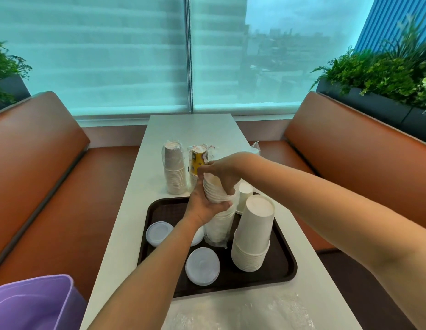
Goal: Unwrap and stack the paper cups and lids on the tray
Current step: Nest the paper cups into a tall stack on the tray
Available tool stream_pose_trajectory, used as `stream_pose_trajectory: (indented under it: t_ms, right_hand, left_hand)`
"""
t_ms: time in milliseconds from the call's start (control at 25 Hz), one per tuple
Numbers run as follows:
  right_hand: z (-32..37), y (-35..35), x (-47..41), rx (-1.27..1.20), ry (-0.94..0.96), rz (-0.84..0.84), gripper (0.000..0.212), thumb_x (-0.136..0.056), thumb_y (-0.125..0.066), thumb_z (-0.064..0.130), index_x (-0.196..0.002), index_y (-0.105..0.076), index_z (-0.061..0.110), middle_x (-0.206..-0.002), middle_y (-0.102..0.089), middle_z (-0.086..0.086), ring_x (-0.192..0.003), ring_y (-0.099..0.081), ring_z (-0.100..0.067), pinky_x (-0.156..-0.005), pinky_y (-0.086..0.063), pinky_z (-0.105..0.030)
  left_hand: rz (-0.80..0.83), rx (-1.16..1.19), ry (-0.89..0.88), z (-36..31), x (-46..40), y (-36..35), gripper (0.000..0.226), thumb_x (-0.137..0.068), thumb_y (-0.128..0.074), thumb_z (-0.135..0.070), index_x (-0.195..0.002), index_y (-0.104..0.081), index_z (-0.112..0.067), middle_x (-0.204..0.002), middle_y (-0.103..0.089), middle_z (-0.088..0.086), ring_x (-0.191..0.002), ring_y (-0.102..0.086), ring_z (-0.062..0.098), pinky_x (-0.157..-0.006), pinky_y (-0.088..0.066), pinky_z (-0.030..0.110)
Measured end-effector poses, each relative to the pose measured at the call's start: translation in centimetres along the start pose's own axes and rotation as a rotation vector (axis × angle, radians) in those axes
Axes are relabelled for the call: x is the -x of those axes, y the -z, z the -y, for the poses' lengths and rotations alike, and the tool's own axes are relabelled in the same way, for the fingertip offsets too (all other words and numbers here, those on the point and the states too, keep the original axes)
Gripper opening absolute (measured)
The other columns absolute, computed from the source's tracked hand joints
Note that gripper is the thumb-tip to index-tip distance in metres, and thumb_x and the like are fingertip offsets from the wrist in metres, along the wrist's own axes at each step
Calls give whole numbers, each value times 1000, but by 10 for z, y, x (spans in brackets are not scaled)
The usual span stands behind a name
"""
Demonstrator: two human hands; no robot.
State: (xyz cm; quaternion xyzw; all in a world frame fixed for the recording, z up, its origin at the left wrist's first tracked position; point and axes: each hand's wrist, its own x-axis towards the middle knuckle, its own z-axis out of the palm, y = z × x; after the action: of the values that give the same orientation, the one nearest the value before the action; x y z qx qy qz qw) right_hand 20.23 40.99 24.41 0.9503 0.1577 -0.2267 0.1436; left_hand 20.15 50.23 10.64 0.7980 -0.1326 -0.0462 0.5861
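Gripping a sleeve of white cups (218, 210) over the dark tray (288, 265) — left hand (204, 207) curled round its middle, right hand (221, 173) closed over the top, fingers hooked at the rims. Clear wrap still clings round the lower cups; the base sits on the tray. Step in hand, by my reading: stripping the plastic. Next move calls for a steady left hold while the wrap is drawn clear without toppling the column. An unwrapped cup stack (253, 234) stands just right; loose lids (202, 266) lie in front. Two wrapped sleeves (175, 171) wait on the table (195, 129) beyond.
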Motion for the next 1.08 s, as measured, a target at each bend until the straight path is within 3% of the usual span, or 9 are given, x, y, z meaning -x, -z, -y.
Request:
stream_pose_trajectory:
  t_ms: [160, 280, 480, 680, 920, 1080]
  right_hand:
    - [5, 3, 0, 40, -4, 3, 95, -69, -80, 9, -144, -25, 28, -142, -30, -7, -120, -46, -33, -79, -46, -38]
    - [0, 21, 15, 31, -23, -84, 90, -67, -80, 8, -140, -31, 27, -140, -31, -7, -111, -52, -33, -77, -48, -38]
    - [-2, 24, 47, 143, -138, -251, 97, -64, -83, 14, -139, -23, 26, -126, -37, -10, -88, -56, -28, -70, -51, -37]
    - [-7, 21, 62, 239, -93, -270, 100, -64, -82, 16, -142, -23, 36, -133, -34, -7, -106, -50, -35, -74, -51, -40]
    - [-3, 29, 71, 238, -61, -346, 87, -67, -78, 8, -137, -34, 35, -140, -32, -2, -116, -44, -32, -74, -52, -42]
    - [-14, 49, 87, 158, -100, -446, 77, -65, -68, -1, -130, -40, 31, -137, -34, -1, -112, -47, -31, -58, -41, -36]
  left_hand:
    - [24, 30, -20, -3, 6, 3, 87, -65, -84, -6, -134, -33, -13, -116, -50, -5, -113, -51, 13, -81, -39, 0]
    - [28, -17, -44, -1, 6, 7, 88, -65, -85, -14, -134, -31, -17, -120, -46, -6, -112, -47, 11, -91, -39, 13]
    - [46, -26, -46, 3, 3, 12, 95, -65, -85, -21, -139, -26, -25, -131, -45, -3, -116, -44, 15, -97, -39, 27]
    - [69, -45, -55, 1, 5, 6, 98, -65, -85, -23, -141, -22, -26, -135, -43, -1, -120, -43, 17, -98, -37, 28]
    - [44, -18, -40, 1, 9, 10, 97, -66, -85, -18, -141, -25, -23, -135, -45, 0, -120, -44, 18, -98, -37, 29]
    - [56, -23, -51, 2, 7, 11, 96, -65, -85, -20, -140, -25, -22, -124, -46, -5, -115, -46, 17, -98, -41, 32]
